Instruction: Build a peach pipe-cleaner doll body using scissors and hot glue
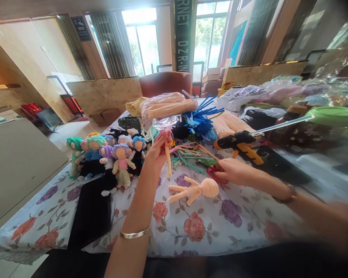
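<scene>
My left hand is raised over the middle of the table, its fingers closed on peach pipe cleaners that hang down below it. To the right, my right hand has its fingers round the red handles of a pair of scissors; the blades are hard to make out. Between my hands and nearer to me lies a peach pipe-cleaner doll body, with a round head, arms and legs. Loose coloured pipe cleaners are scattered just behind it.
Several finished dolls stand at the left beside a black board. A glue gun with a long clear stick rests on the right. Bundled peach stems, blue stems and plastic bags fill the back.
</scene>
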The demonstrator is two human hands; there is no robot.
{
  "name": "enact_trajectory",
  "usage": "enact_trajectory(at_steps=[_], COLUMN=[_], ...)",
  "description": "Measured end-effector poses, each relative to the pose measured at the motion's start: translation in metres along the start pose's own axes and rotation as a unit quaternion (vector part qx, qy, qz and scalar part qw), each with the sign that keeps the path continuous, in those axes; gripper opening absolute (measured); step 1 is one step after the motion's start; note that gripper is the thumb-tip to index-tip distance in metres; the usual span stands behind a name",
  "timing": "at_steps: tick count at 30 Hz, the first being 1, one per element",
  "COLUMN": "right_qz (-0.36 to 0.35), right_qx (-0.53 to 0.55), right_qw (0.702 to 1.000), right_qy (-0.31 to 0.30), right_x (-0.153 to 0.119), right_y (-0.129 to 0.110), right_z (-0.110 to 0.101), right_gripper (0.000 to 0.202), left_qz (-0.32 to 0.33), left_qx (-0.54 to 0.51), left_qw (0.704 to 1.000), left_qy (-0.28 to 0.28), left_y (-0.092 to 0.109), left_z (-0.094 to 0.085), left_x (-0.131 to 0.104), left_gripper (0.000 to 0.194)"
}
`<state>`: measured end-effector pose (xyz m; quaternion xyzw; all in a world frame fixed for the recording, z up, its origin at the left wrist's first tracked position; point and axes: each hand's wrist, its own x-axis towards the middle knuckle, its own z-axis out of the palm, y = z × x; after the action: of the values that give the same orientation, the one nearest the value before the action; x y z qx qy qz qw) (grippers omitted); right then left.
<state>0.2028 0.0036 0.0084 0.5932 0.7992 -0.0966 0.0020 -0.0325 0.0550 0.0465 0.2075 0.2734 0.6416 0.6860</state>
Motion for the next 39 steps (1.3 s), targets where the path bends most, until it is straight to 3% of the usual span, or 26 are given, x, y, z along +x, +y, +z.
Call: enact_trajectory(at_steps=[3, 5, 8, 10, 14, 17, 21, 27, 31, 39], right_qz=[0.025, 0.02, -0.019, -0.05, -0.109, -0.103, -0.1, -0.105, -0.104, -0.154], right_qx=[0.09, 0.239, 0.499, 0.599, 0.694, 0.742, 0.748, 0.747, 0.759, 0.754], right_qw=[0.995, 0.971, 0.865, 0.798, 0.71, 0.657, 0.644, 0.646, 0.63, 0.632], right_qy=[0.023, 0.005, -0.044, -0.047, -0.051, -0.085, -0.127, -0.119, -0.126, -0.093], right_x=[0.001, 0.002, 0.003, 0.004, 0.008, 0.012, 0.015, 0.018, 0.018, 0.012], right_y=[-0.003, -0.006, -0.018, -0.029, -0.047, -0.055, -0.061, -0.065, -0.067, -0.068], right_z=[-0.01, -0.018, -0.027, -0.03, -0.028, -0.027, -0.029, -0.03, -0.026, -0.017], right_gripper=[0.025, 0.023, 0.023, 0.028, 0.037, 0.033, 0.034, 0.036, 0.035, 0.034], left_qz=[-0.006, -0.009, -0.013, -0.018, -0.029, -0.028, -0.016, 0.005, 0.014, 0.049], left_qx=[0.012, 0.016, 0.018, 0.024, 0.04, 0.056, 0.063, 0.092, 0.117, 0.145], left_qw=[1.0, 1.0, 0.999, 0.999, 0.998, 0.997, 0.997, 0.995, 0.992, 0.986], left_qy=[-0.012, -0.022, -0.03, -0.03, -0.042, -0.048, -0.037, -0.047, -0.045, -0.066], left_y=[-0.001, -0.003, -0.005, -0.007, -0.011, -0.012, -0.012, -0.014, -0.017, -0.019], left_z=[-0.003, -0.005, -0.007, -0.008, -0.01, -0.01, -0.007, -0.003, -0.001, -0.001], left_x=[-0.001, -0.001, -0.002, -0.003, -0.003, -0.003, -0.007, -0.011, -0.011, -0.013], left_gripper=[0.013, 0.009, 0.012, 0.017, 0.009, 0.007, 0.012, 0.017, 0.023, 0.028])
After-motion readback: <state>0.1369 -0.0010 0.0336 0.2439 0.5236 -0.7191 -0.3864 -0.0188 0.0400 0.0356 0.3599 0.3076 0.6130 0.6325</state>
